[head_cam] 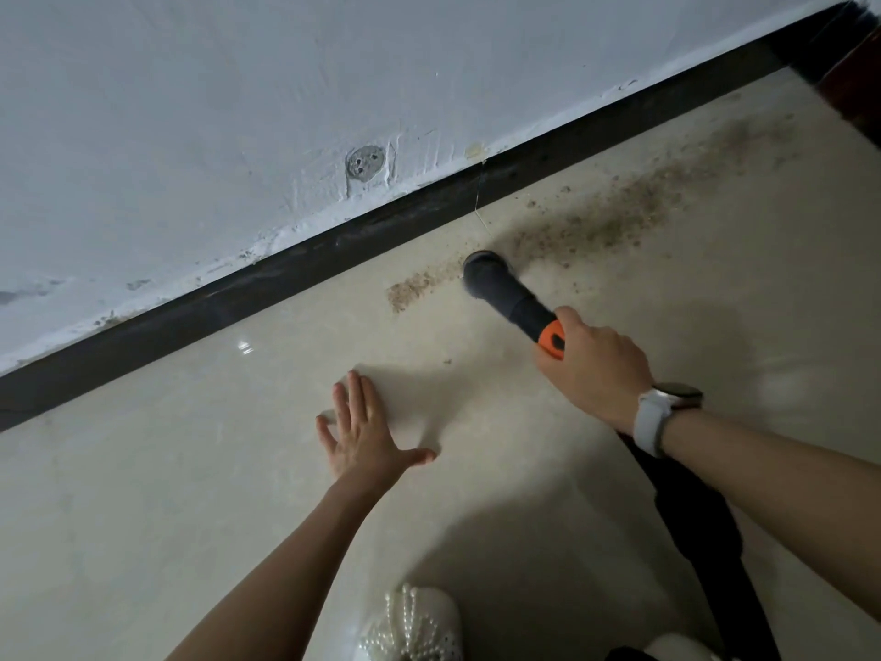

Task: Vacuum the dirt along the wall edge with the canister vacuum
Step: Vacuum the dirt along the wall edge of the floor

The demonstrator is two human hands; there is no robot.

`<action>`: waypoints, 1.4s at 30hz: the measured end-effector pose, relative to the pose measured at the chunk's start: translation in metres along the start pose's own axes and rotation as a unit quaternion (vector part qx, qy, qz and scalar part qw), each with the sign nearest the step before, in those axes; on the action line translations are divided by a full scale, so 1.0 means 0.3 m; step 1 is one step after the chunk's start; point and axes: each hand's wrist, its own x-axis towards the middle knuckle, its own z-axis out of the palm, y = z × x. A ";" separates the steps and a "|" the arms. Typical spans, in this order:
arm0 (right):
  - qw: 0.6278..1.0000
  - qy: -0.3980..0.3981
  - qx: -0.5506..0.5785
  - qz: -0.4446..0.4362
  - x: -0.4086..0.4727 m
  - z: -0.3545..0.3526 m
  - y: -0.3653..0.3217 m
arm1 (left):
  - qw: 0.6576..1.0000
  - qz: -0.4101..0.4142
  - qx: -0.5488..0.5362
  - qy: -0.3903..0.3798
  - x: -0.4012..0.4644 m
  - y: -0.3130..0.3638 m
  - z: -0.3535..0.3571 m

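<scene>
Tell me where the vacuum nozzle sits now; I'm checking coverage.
Head view, centre-right: the vacuum nozzle is at the dirt trail's left part, near the dark baseboard.

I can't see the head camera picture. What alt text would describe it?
A person's right hand grips a dark vacuum nozzle against a trail of brown dirt beside a black baseboard. The left hand rests flat, fingers spread, on the pale tiled floor.
</scene>
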 end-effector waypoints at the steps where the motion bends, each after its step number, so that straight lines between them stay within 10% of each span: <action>1: 1.000 -0.006 0.008 -0.022 -0.015 0.010 -0.030 | 1.000 -0.003 0.001 -0.003 0.000 0.001 -0.003; 7: 0.981 -0.088 0.064 -0.162 -0.072 0.098 -0.226 | 0.998 -0.050 0.016 -0.031 0.004 0.012 -0.010; 17: 0.999 -0.020 0.040 0.014 0.100 -0.006 -0.024 | 0.998 -0.032 0.036 -0.035 0.006 0.009 -0.015; 27: 0.984 -0.077 0.064 -0.149 0.011 0.104 -0.281 | 0.998 -0.034 0.028 -0.037 0.009 0.012 -0.006; 36: 1.000 0.011 0.028 0.000 0.154 0.003 -0.056 | 0.999 -0.021 0.029 -0.038 -0.002 0.009 -0.021; 42: 0.985 0.037 -0.007 -0.167 0.073 0.097 -0.256 | 0.999 -0.023 0.018 -0.034 -0.005 0.005 -0.020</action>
